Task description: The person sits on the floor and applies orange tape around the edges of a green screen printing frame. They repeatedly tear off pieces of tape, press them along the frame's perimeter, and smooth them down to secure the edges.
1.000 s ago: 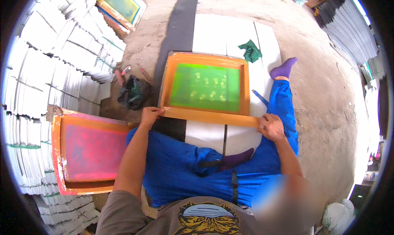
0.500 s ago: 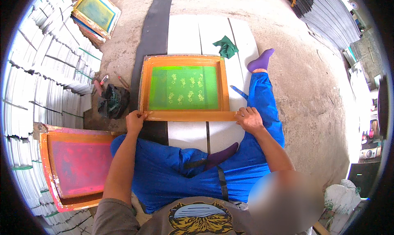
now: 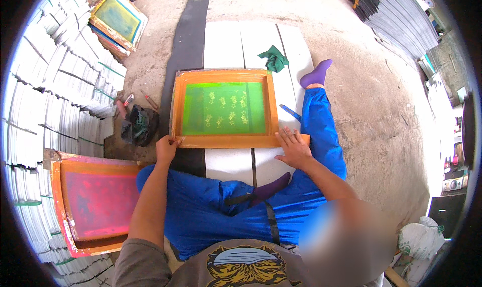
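Observation:
In front of me lies a screen printing frame (image 3: 271,101) with a brown rim, its green mesh (image 3: 201,106) marked with pale flower clusters. A strip of brown tape (image 3: 226,142) runs along the near side of the rim. At the near left corner, my left hand (image 3: 166,149) is closed, fingertips pinching the strip's left end. My right hand (image 3: 295,149) lies flat with fingers stretched over the strip at the near right corner. The tape's right end sticks out beyond that hand.
White boards (image 3: 226,41) and a black strip (image 3: 190,46) lie beneath the frame. Beyond it is a green cloth (image 3: 274,59); a blue-handled tool (image 3: 289,111) lies at right. Left are a black bag (image 3: 139,124), a pink screen frame (image 3: 59,201) and stacked white bundles (image 3: 55,96).
My right hand has gone from gripping the tape's right end to lying flat on it, shifting slightly left. The left hand keeps its pinch at the left corner.

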A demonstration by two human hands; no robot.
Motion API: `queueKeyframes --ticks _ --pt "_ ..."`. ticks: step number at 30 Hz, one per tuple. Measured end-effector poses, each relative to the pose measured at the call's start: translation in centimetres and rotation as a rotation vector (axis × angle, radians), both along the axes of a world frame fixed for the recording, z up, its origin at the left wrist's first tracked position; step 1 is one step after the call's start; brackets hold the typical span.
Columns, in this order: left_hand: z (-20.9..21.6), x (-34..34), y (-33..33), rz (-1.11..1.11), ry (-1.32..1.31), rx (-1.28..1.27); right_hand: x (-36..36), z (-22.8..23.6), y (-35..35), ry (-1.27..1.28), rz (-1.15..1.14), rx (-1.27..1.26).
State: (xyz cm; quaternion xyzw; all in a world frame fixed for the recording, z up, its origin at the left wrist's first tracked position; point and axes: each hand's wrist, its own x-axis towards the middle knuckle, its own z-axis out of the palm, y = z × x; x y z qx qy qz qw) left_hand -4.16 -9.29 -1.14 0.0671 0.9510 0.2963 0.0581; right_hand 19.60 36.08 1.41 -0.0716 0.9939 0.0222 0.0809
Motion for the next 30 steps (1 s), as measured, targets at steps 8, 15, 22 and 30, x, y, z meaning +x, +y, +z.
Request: queueKeyframes --ticks 8,15,22,30 --pt "-0.6 -0.4 0.2 -0.022 0.022 0.065 -1.7 -0.2 0.6 -0.064 -0.021 -0.026" --pt "-1.3 -0.6 0.1 -0.031 0.008 0.110 -10.2 -1.8 6.2 -0.100 -0.689 -0.165" --pt "-1.2 -0.3 -0.8 -0.022 0.059 0.023 -13.2 -2.7 7.1 -0.206 -0.661 -0.024" --pt "-1.1 -0.3 -0.7 0.007 0.023 0.104 -11.0 3.4 3.7 0.197 -0.766 -0.246"
